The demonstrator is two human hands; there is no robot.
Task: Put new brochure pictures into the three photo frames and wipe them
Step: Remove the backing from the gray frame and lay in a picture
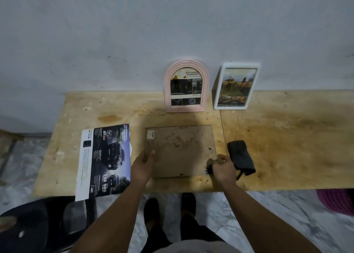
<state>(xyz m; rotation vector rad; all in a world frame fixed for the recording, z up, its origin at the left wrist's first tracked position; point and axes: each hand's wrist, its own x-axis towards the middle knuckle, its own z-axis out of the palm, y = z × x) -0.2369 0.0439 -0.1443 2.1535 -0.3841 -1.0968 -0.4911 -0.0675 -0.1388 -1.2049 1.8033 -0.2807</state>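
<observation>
Below us, a rectangular photo frame with a brown fibreboard back lies face down on the stained plywood tabletop. Our left hand rests on its left edge, fingers fairly straight and thumb on the backing. Our right hand is curled at the frame's near right corner, pinching a small black clip. A folded dark grey cloth lies just beside that hand. A printed car brochure sheet lies left of the frame. Against the wall stand a pink arched frame and a white rectangular frame, both holding pictures.
</observation>
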